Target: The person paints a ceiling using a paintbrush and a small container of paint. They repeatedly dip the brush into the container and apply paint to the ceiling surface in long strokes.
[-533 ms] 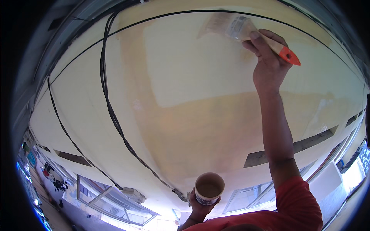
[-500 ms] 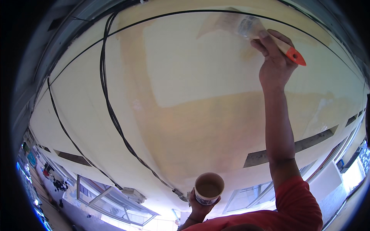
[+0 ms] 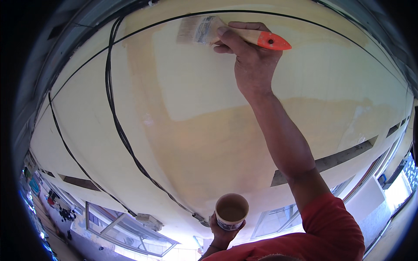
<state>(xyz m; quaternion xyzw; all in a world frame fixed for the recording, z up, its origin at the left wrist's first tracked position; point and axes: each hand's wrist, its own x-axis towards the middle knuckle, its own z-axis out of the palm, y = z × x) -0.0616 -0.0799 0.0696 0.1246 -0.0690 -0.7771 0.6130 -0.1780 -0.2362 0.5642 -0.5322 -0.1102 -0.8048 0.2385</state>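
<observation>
My right hand (image 3: 257, 61) grips a wide paintbrush (image 3: 250, 35) by its wooden handle, which ends in an orange tip with a hole. The pale bristles lie against the upper part of a cream wall (image 3: 209, 82), just under a black cable (image 3: 217, 12). Down at the lower middle, my left hand (image 3: 223, 232) is wrapped around a paper cup (image 3: 232, 211) held upright. Inside the cup is a tan liquid. Darker tan bands run along the wall's left side and across its lower part, around a lighter patch.
Bundled black cables (image 3: 115, 100) hang down the wall's left side, with a thinner cable (image 3: 72, 148) farther left. Slots (image 3: 326, 162) are cut low in the wall. An open window (image 3: 126, 230) is at the lower left, another window (image 3: 278, 222) right of the cup.
My right hand has swept the brush leftward along the wall beneath the cable. The left hand and cup stay nearly where they were.
</observation>
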